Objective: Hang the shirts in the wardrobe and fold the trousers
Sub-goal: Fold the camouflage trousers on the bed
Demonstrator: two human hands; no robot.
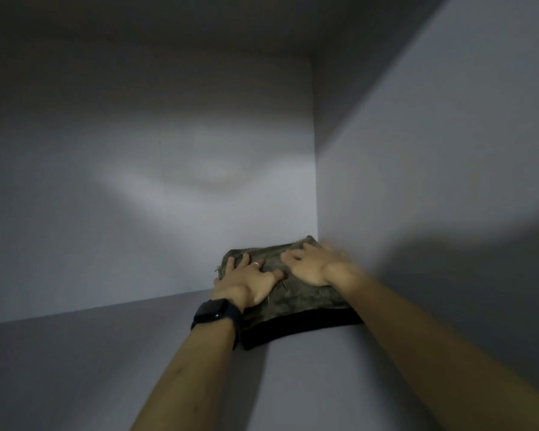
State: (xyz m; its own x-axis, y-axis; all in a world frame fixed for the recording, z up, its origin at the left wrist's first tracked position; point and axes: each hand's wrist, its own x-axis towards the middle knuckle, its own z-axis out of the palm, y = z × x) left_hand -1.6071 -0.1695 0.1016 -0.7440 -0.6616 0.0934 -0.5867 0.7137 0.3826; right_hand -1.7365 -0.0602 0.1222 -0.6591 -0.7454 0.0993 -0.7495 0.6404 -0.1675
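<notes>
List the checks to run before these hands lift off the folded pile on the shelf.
1. Olive trousers folded, lying on the black garment: ok.
2. Left hand flat on the trousers: ok.
3. Right hand flat on the trousers: ok.
4. Both garments resting wholly on the shelf: ok.
5. Trousers' right edge flush against the right wall: cannot tell, the forearm hides it.

Folded trousers (296,293): matt, mottled olive cloth with a soft, brushed look, over a darker black fabric layer (296,332). Shelf (106,353) and wardrobe walls (137,181): smooth, matt grey board. Wristwatch (216,314): black, slightly glossy face, matt strap.
</notes>
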